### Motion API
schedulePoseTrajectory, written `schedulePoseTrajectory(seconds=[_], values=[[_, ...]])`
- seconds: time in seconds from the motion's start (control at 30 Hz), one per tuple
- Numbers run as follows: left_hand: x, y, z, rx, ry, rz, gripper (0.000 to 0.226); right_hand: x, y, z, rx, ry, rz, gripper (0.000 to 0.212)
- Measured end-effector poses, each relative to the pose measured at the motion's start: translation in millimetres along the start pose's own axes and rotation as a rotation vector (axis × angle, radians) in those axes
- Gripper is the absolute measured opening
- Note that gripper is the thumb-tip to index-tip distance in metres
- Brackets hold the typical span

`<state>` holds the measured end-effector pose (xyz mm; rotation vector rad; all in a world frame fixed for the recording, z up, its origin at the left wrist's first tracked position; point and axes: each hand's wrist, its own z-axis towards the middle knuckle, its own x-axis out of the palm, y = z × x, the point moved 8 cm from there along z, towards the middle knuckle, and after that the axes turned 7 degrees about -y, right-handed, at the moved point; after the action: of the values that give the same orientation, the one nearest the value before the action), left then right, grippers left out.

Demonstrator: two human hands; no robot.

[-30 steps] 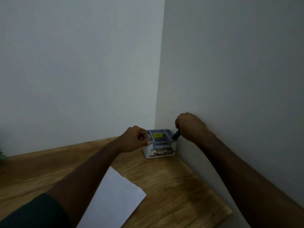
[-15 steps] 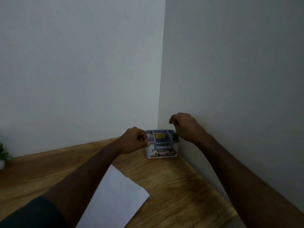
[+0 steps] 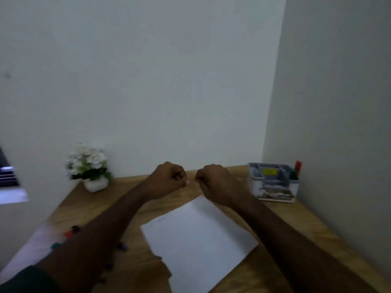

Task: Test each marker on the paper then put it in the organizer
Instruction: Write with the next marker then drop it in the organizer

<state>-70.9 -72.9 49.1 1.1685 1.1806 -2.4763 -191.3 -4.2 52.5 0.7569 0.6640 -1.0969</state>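
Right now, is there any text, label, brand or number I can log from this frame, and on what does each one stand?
Nothing here can be read.
Yellow label in the organizer: dark print, too blurred to read.
Picture strip along the organizer's front: blurred, no words legible.
Paper: a faint mark near its far left corner, too faint to read.

A plain home or office desk corner: a wooden tabletop meets two bare pale walls. A white-flowered plant in a small white pot stands left of the hands, and a grey compartmented plastic desk organizer holding markers stands to their right.
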Motion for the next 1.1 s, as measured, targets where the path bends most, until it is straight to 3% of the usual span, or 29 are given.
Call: schedulePoseTrajectory(seconds=[0.33,0.57,0.87,0.97,1.1], values=[[-113.1,105.5,-129.3,-0.224,-0.149,0.132,0.011,115.9,161.2,10.8,-0.280,0.298,0.199,0.021],[-132.2,143.8,-170.4,-0.351,-0.101,0.232,0.006,159.9,196.7,15.6,-0.168,0.478,0.100,0.018],[-125.1,149.7,-162.0,-0.305,-0.144,0.278,0.022,158.3,181.6,9.8,-0.056,0.354,0.001,0.018],[-119.1,134.5,-152.2,-0.191,-0.158,0.241,0.030,137.0,163.2,15.6,-0.058,0.250,0.146,0.015],[-95.4,107.4,-133.9,-0.105,-0.129,0.107,0.021,96.7,125.4,18.4,-0.012,0.199,0.471,0.011]])
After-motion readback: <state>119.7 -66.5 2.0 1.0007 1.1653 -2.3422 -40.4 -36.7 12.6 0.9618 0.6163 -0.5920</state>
